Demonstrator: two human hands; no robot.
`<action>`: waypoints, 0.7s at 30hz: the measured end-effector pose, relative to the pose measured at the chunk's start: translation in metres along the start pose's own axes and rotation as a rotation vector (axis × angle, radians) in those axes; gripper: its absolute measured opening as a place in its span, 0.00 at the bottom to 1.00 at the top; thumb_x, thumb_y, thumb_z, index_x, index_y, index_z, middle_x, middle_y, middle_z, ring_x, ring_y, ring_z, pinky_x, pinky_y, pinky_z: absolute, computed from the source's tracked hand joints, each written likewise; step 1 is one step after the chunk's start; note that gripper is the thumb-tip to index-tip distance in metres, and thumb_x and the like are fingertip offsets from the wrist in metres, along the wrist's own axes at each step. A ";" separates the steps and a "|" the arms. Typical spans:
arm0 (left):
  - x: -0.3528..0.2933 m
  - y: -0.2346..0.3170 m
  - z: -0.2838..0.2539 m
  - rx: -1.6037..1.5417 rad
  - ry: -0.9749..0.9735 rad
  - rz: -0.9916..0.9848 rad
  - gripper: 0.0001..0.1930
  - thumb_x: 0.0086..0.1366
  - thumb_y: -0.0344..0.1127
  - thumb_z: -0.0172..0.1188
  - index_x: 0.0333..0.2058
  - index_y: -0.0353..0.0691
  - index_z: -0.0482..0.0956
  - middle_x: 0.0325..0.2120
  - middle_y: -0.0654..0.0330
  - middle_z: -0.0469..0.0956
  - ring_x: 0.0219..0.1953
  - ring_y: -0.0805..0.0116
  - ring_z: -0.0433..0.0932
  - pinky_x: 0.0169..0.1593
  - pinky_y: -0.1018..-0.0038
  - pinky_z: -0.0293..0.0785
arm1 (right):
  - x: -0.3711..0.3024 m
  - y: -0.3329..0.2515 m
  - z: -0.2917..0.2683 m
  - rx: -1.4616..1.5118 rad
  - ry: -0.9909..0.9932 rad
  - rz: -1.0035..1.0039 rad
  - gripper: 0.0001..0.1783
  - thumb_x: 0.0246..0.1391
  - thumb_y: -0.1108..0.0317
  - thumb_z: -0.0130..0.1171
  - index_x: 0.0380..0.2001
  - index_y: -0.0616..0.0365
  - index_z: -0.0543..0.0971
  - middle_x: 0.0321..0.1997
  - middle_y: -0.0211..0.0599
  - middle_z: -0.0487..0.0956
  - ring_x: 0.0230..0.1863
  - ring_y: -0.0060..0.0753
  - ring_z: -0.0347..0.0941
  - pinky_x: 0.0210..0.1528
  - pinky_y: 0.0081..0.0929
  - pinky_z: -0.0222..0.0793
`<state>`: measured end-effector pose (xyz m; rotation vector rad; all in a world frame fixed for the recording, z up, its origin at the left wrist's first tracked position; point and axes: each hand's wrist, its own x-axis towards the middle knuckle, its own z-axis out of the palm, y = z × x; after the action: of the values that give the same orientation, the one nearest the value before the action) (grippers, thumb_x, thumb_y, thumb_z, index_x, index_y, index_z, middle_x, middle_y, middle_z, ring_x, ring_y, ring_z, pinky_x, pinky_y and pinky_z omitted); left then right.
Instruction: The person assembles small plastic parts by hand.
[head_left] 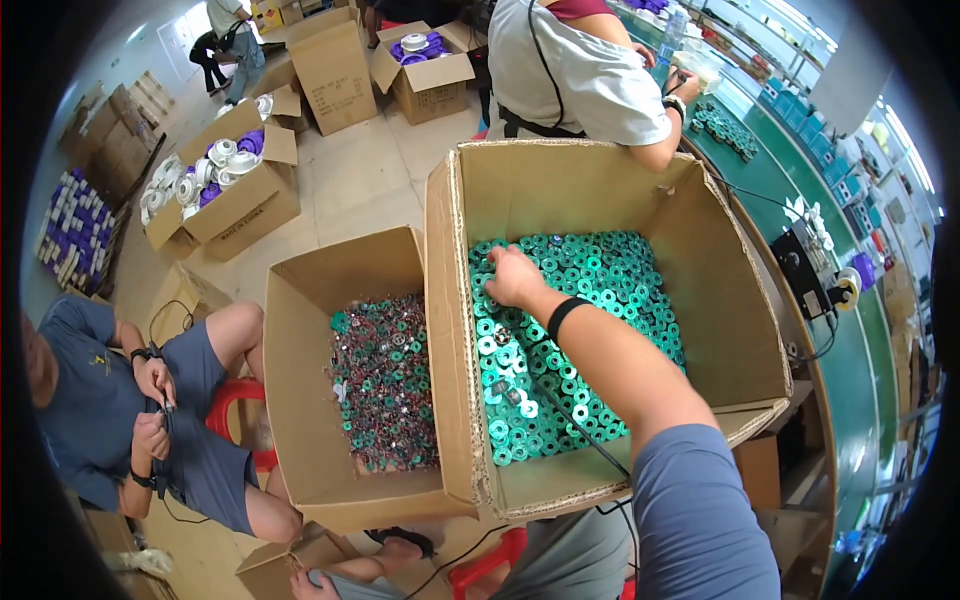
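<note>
My right arm reaches in from the lower right over the tall cardboard box (615, 185), with a black band around the wrist. My right hand (518, 278) is at the left side of a deep heap of green ring-shaped parts (570, 385). Its fingers are curled down at the heap, and whatever lies between them is hidden. A thin black cable (580, 432) runs across the rings below my forearm. Some darker and silvery pieces (510, 393) lie among the rings near the box's left wall. My left hand does not show.
Left of it stands a lower cardboard box (340, 262) with green rings and reddish scraps (385, 385). A seated person (150, 400) handles a small dark piece at left; another (575, 75) works at the green bench (790, 210). Cartons (245, 215) hold white and purple parts.
</note>
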<state>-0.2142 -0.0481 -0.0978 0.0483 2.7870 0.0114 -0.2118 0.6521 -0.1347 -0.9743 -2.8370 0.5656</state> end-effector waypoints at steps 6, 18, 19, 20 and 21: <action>0.000 -0.005 0.001 -0.076 0.004 0.024 0.29 0.67 0.54 0.52 0.58 0.39 0.76 0.58 0.33 0.72 0.60 0.36 0.70 0.66 0.54 0.65 | -0.077 0.004 -0.041 -0.259 -0.157 -0.511 0.15 0.46 0.67 0.61 0.40 0.54 0.81 0.51 0.39 0.72 0.58 0.46 0.68 0.56 0.45 0.71; 0.005 0.007 0.002 -0.053 -0.025 0.072 0.32 0.68 0.55 0.50 0.59 0.34 0.74 0.59 0.31 0.70 0.63 0.34 0.66 0.69 0.54 0.60 | -0.093 0.008 -0.032 -0.256 -0.047 -0.547 0.16 0.49 0.64 0.66 0.42 0.51 0.81 0.52 0.36 0.74 0.59 0.43 0.68 0.57 0.44 0.69; 0.008 0.008 0.006 -0.018 0.040 0.105 0.28 0.68 0.49 0.54 0.57 0.33 0.76 0.56 0.35 0.73 0.60 0.39 0.70 0.65 0.57 0.65 | -0.094 0.008 -0.038 -0.178 -0.109 -0.510 0.14 0.49 0.66 0.65 0.42 0.51 0.81 0.49 0.37 0.76 0.55 0.46 0.71 0.55 0.45 0.70; 0.013 0.009 0.009 0.017 0.105 0.140 0.24 0.68 0.43 0.57 0.56 0.32 0.77 0.53 0.39 0.76 0.56 0.44 0.75 0.62 0.59 0.71 | -0.095 0.007 -0.042 -0.098 -0.169 -0.471 0.13 0.50 0.67 0.64 0.41 0.51 0.81 0.46 0.38 0.77 0.51 0.49 0.74 0.53 0.46 0.72; 0.006 -0.015 0.015 0.020 0.126 0.103 0.24 0.68 0.43 0.57 0.56 0.32 0.77 0.53 0.39 0.76 0.56 0.44 0.75 0.62 0.59 0.71 | -0.097 -0.013 -0.042 0.123 -0.152 -0.429 0.12 0.51 0.68 0.61 0.40 0.53 0.81 0.40 0.43 0.79 0.45 0.54 0.76 0.49 0.49 0.74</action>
<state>-0.2155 -0.0626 -0.1144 0.2029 2.9078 0.0129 -0.1340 0.5970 -0.0878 -0.2966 -2.9638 0.7728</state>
